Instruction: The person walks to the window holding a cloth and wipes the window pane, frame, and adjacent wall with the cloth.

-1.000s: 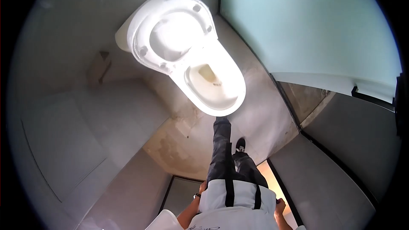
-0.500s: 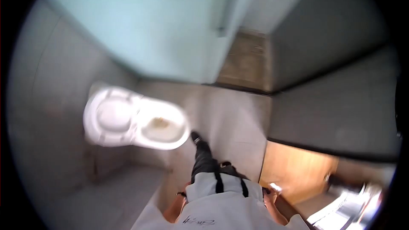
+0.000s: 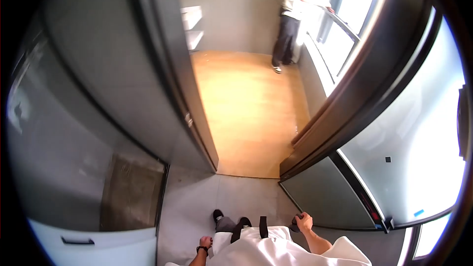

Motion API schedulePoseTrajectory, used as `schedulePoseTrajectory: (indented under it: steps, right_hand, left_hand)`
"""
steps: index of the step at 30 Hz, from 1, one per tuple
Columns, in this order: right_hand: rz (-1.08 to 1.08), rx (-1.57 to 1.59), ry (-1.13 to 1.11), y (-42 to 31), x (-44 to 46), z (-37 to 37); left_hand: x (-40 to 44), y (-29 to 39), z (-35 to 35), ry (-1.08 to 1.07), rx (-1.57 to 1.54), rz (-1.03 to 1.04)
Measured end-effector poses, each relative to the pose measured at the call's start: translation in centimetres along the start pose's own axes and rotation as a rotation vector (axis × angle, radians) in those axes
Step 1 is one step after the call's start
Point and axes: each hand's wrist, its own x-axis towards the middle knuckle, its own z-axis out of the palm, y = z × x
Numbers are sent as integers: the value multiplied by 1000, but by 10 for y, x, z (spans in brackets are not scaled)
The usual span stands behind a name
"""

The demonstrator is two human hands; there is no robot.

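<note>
My left hand [image 3: 206,242] hangs at my side with its fingers curled in, a black band at the wrist. Nothing shows in it. On the other side, my right hand [image 3: 305,222] is closed around a small dark object [image 3: 297,219], mostly covered by the fingers. That hand is held in front of the grey wall beside the doorway. Between the hands are my white shirt [image 3: 256,249], two black straps and my dark shoes on the grey tiled floor [image 3: 189,194].
A doorway ahead leads to a wood-coloured floor [image 3: 246,113]. Its dark door [image 3: 165,64] stands at the left. Beyond, a person [image 3: 290,17] stands by a bright window [image 3: 335,39]. White shelves [image 3: 192,17] are on the far left wall. A frosted panel with a handle [image 3: 78,241] is lower left.
My view has turned right, away from the toilet and the frosted glass door. The doorway and the room beyond are now ahead. My right hand has come further forward.
</note>
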Motion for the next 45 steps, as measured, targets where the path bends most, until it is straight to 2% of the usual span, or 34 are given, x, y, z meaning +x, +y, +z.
schedulePoseTrajectory:
  steps: [4,6,7,9,10,12,13,15,16,18,20,22,24,26,27,28,31,34,36,38,40,45]
  right_hand:
    - [92,123,65,-35,24,9]
    - [87,241,69,-72,42,3]
    - [10,286,137,-83,56,11]
    - [27,290,158,-115,88,11]
    - [23,290,153,-135,103,8]
    - [16,341,210,-169,133,6]
    - [-23,386,265,-187,149,2]
    - [-33,378,328,-233,179,-14]
    - [-51,371,365,-249,190,-22]
    - [15,344,299,-271,221,-38]
    - [7,334,290,-290,241,-46]
    - [8,365,326,-293,262,-40]
    - [-78,300,434,-286,284,-23]
    - [8,275,414,-280,307,-6]
    - [105,192,330,-277,321,2]
    - [197,107,249,-273,340,8]
    - [199,118,154,-267,395,29]
    - [206,132,139,-266,449,33]
    - [184,222,193,-274,488,20]
    - [227,227,249,-288,516,5]
    - [287,192,248,-303,545,-2]
    - [529,302,451,-324,570,14]
  left_hand:
    - [62,109,29,-120,112,92]
    - [115,146,54,-301,152,319]
    - [136,168,66,-325,170,332]
    - [178,213,92,-383,509,426]
    - [212,223,113,-405,528,433]
    - [268,246,147,-127,888,380]
    - [282,268,144,-143,905,389]
    - [308,331,160,-423,1027,413]
    - [313,358,167,-484,1014,447]
    - [320,412,185,-624,1081,461]
    - [329,454,204,-720,1005,410]
    - [329,490,225,-750,924,526]
    - [337,526,248,-892,868,569]
    - [359,553,274,-969,682,337]
    - [372,568,287,-978,642,286]
    - [379,590,295,-940,618,310]
    - [424,639,310,-828,472,232]
    - [480,681,306,-594,579,88]
    - [519,702,303,-523,723,280]
    - [554,722,301,-573,798,449]
    - [599,739,323,-613,650,242]
    - [620,841,396,-874,971,512]
